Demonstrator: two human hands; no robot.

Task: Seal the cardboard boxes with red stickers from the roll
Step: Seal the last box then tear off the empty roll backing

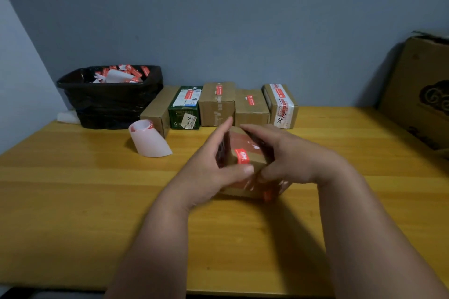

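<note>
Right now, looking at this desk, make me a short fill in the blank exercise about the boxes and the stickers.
1. Both hands, the left hand and the right hand, hold one cardboard box bearing a ____ sticker.
2. The sticker roll lies on the wooden ____.
3. Against the wall stands a row of ____ boxes.
4. Peeled scraps fill the bin lined with a ____ bag.

Missing words: red; table; five; black

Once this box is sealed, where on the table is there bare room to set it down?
Bare wood lies between the box in both hands and the sticker roll, also right of it toward the big carton. The back edge is crowded: bin, row of boxes.
</note>
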